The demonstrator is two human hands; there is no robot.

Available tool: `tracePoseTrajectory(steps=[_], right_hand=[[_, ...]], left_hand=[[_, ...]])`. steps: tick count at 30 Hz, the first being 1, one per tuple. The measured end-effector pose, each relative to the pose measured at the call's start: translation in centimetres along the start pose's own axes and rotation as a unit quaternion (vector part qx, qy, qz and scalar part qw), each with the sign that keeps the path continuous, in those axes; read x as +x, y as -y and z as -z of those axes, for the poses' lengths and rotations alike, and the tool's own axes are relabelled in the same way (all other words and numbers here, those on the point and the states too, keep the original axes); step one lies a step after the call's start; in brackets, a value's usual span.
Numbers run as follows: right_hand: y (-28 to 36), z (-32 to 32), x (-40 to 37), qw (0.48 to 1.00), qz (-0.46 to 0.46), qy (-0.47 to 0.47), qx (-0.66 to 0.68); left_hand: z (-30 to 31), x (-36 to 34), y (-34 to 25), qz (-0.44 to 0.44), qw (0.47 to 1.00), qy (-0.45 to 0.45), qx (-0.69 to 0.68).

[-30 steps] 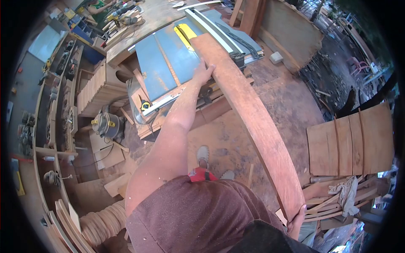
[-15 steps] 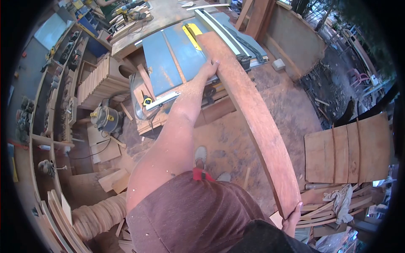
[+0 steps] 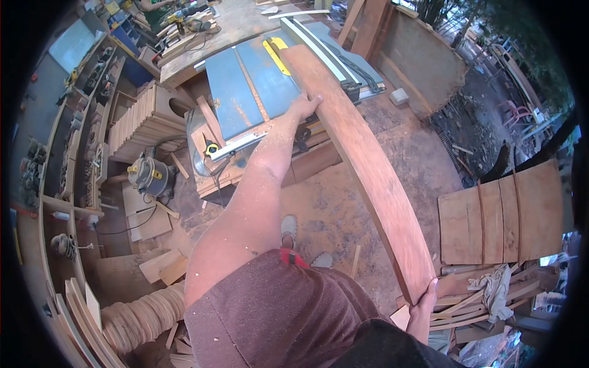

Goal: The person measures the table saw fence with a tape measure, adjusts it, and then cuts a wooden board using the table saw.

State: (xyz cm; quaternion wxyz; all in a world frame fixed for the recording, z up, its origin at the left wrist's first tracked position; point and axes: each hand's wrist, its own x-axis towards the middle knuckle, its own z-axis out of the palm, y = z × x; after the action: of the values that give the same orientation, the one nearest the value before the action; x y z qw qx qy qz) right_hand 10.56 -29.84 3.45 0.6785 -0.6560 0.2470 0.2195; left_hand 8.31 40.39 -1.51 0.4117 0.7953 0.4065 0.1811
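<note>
A long, thick wooden board (image 3: 368, 159) slants across the view, its far end over the blue table saw (image 3: 227, 86) beside the yellow blade insert (image 3: 276, 55). My left hand (image 3: 305, 105) grips the board's left edge near the saw's front, thumb on top and the other fingers mostly hidden. At the near end, my right hand (image 3: 423, 303) is closed around the board's end corner, its thumb along the side. The saw's pale rip fence (image 3: 316, 46) lies to the right of the board. Sawdust covers parts of the saw top.
A yellow tape measure (image 3: 211, 148) rests at the saw's front left. Beyond the saw is a workbench (image 3: 245, 21) with power tools. A shop vacuum (image 3: 150, 176) stands left, near stacked wooden pieces (image 3: 141, 122). Wooden panels (image 3: 500, 214) and offcuts lie right.
The board has slid slightly forward toward the saw, and my right hand has moved up with its near end. My left hand stays on the board's edge. The view has shifted a little.
</note>
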Motion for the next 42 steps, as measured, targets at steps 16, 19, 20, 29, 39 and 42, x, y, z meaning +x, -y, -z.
tracePoseTrajectory(steps=[16, 19, 20, 29, 39, 42], right_hand=[[-0.3, -4.4, 0.5, 1.0, 0.006, 0.008, -0.003], [-0.6, -4.7, 1.1, 1.0, 0.006, 0.014, -0.005], [-0.5, -5.1, 1.0, 1.0, 0.009, 0.019, -0.001], [-0.4, -7.7, 0.9, 0.999, 0.02, 0.025, 0.011], [-2.1, -8.7, 4.4, 0.998, 0.04, 0.037, -0.02], [-1.4, -10.6, 3.0, 0.999, 0.026, 0.044, -0.017]], left_hand=[[0.6, -0.8, -0.8, 0.014, 0.999, 0.03, 0.024], [0.6, -0.9, -1.0, 0.021, 0.999, 0.033, 0.023], [0.7, -1.0, -1.1, 0.021, 0.999, 0.033, 0.022], [1.2, -1.6, -2.0, 0.03, 0.998, 0.031, 0.041], [1.2, -1.6, -1.8, 0.02, 0.998, 0.038, 0.053], [1.3, -1.9, -2.2, 0.022, 0.997, 0.036, 0.067]])
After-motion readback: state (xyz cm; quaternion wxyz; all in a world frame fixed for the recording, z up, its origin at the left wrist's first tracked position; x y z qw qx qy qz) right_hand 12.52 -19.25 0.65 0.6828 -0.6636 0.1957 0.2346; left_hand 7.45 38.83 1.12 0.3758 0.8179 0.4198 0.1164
